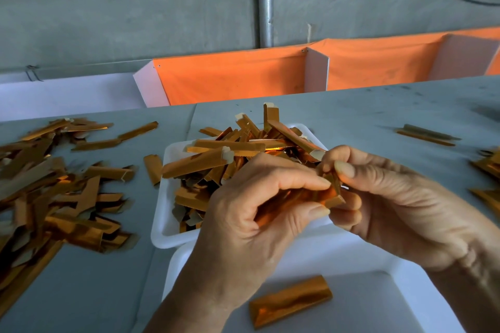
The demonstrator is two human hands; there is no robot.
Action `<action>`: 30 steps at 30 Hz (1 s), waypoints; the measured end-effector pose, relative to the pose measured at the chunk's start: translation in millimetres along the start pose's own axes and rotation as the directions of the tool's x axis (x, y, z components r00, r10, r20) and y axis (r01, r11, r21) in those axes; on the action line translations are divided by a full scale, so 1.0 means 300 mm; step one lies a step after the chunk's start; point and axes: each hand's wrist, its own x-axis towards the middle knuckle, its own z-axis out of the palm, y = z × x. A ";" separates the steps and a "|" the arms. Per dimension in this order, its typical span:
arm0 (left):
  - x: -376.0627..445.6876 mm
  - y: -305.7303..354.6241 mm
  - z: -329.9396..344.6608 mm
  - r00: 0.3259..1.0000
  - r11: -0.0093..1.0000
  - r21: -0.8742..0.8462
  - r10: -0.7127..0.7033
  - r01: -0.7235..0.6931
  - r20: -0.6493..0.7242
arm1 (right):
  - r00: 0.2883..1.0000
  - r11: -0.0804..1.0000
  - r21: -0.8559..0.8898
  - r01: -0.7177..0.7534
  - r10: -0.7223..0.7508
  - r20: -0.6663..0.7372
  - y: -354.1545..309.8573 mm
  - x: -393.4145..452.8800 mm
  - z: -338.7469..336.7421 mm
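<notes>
In the head view, your only view here, both of your hands meet above the near edge of the heaped tray. Your left hand (243,211) is curled around the gold foil piece (324,196), with thumb and forefinger closed along its sides. Your right hand (392,203) pinches the piece's far end between thumb and fingertips. The piece is up off the table, between the two hands and touching both. Its long axis runs from low in your left palm up and to the right, into the right hand's pinch. That is the relation to watch: most of the length sits in your left hand, and only the right end pokes out where the right fingers can work it. The end being shaped seems to belong to your right hand, while the left steadies the body. Directly below your wrists lies the near white tray (378,305), with one folded piece (290,300) in it, lying slantwise on roughly the same line. That tray is closer to your left wrist, so a drop would likely go straight down. Beyond your hands, the far white tray (165,213) holds a heap of pieces (230,149), and a flat pile (54,197) is spread over the table (94,292) to your left.
</notes>
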 end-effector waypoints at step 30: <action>-0.010 -0.014 0.012 0.984 0.971 -0.156 -0.179 0.179 0.015 | 0.998 0.999 -0.053 -0.012 0.008 -0.067 0.030 0.014 -0.009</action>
